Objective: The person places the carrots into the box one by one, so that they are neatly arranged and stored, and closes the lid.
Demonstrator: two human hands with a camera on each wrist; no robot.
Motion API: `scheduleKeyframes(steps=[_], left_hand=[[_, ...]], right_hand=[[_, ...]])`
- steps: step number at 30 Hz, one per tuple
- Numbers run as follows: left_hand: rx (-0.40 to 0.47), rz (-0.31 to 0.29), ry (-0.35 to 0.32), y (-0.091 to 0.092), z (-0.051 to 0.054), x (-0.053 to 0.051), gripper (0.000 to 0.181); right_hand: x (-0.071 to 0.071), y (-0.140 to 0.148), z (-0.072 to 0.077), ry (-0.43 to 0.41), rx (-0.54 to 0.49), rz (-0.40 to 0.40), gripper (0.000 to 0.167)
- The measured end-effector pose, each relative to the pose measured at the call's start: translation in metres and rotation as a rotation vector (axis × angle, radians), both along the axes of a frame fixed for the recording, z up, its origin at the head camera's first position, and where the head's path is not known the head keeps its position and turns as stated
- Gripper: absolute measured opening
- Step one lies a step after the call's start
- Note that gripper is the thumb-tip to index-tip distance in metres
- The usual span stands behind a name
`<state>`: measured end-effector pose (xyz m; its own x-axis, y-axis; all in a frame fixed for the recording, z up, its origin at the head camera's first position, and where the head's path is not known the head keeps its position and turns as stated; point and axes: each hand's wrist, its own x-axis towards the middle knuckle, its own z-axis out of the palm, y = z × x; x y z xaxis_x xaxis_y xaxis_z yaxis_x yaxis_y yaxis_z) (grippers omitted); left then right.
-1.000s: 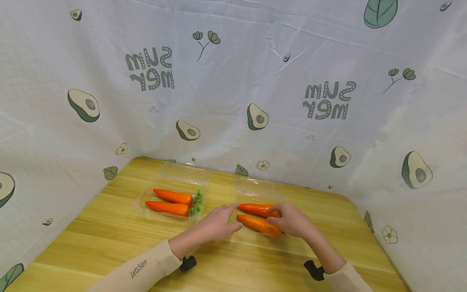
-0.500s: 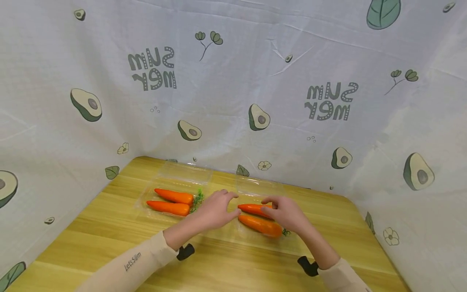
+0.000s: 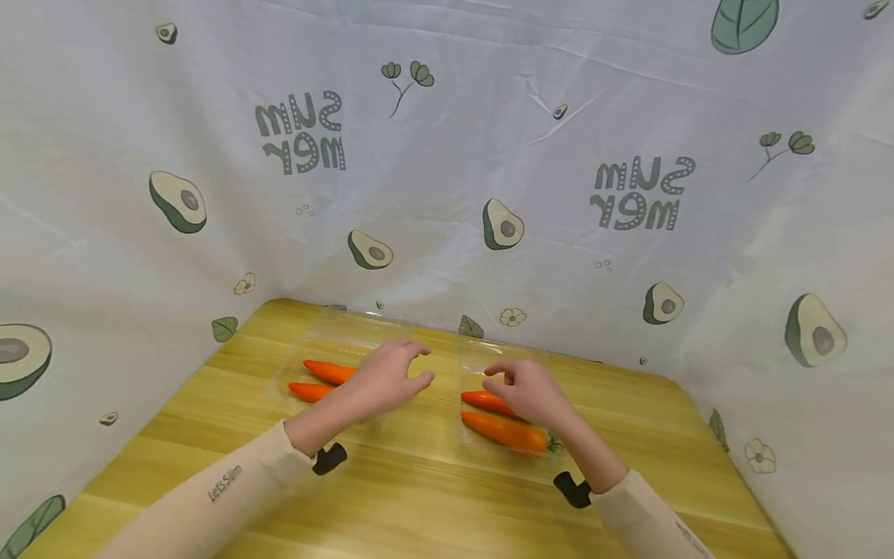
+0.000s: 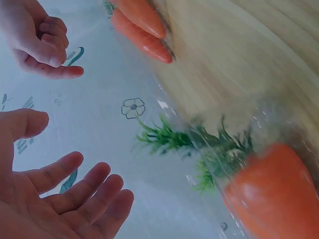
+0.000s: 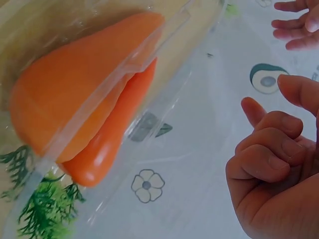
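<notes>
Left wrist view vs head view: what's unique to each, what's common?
Left wrist only: the leafy tops at the left box, which the left hand blocks in the head view; also that hand's palm side.

Head only: the pointed ends of the left box's carrots, both sleeves, and the black fittings at the wrists.

Both: both hands, including the right hand; carrots at each box, two of them in the right box; the wooden table; the printed curtain.
</notes>
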<state>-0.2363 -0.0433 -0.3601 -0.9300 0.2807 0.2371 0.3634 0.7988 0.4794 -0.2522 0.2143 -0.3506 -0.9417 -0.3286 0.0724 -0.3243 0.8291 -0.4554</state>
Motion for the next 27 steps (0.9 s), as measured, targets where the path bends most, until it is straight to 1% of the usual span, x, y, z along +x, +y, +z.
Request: scheduleKeyframes(steps=[2,6,10,14,17,20,23,27], left_hand=[[-0.009,0.007,0.001,-0.005,-0.001,-0.002,0.044],[0.013,0.02,-0.021,-0.019,-0.002,-0.009,0.046],[0.062,0.028,-0.077,-0.035,-0.001,-0.017,0.048],[0.088,0.033,-0.1,-0.051,0.002,-0.024,0.048],[0.081,0.037,-0.089,-0.062,0.003,-0.029,0.048],[0.068,0.046,-0.092,-0.073,0.005,-0.034,0.049],[0.044,0.057,-0.107,-0.084,0.006,-0.038,0.051],[0.029,0.069,-0.143,-0.098,0.006,-0.041,0.053]], right_hand=[[-0.003,-0.004,0.0,0.006,0.002,0.01,0.029],[-0.008,-0.011,0.0,0.012,-0.008,0.031,0.029],[-0.014,-0.018,0.001,0.007,0.014,0.034,0.031],[-0.02,-0.024,0.002,0.01,0.046,0.039,0.031],[-0.024,-0.029,0.003,0.001,0.05,0.036,0.032],[-0.028,-0.034,0.004,-0.011,0.046,0.033,0.032],[-0.033,-0.04,0.003,-0.011,0.055,0.037,0.033],[-0.041,-0.047,0.004,-0.026,0.048,0.056,0.034]])
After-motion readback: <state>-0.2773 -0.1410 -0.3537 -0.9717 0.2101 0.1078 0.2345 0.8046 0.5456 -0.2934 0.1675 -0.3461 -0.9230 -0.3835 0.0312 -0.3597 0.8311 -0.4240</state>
